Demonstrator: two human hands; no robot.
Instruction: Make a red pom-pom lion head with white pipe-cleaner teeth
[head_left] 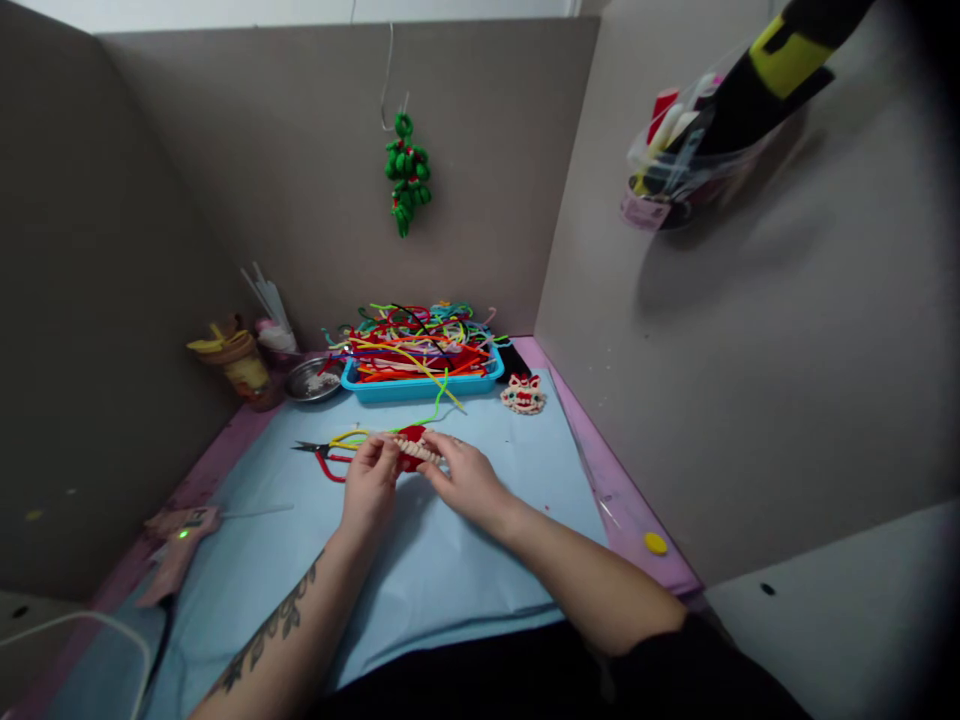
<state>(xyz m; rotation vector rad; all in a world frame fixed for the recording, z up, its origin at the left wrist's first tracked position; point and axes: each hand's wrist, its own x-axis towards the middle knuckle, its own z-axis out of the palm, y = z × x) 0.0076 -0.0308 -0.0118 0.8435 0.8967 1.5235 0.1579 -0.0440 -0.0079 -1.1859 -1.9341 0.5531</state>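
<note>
Between my two hands is a small craft piece (417,450), a red backing with cream twisted pipe cleaner on it. My left hand (371,475) pinches its left end, and my right hand (459,473) grips its right end, fingers closed. Parts of the piece are hidden by my fingers. Just left of my left hand lie scissors (322,450) with red and yellow handles, blades pointing left. A bright green pipe cleaner (439,400) trails from the tray toward the piece. Farther right rests a cream and red face-shaped craft (523,395).
A blue tray (427,388) heaped with coloured pipe cleaners stands at the back. Left of it are a metal dish (313,382) and a cup (247,375). A pink glue gun (180,550) lies at left, a yellow cap (655,543) at right. Panels enclose the desk.
</note>
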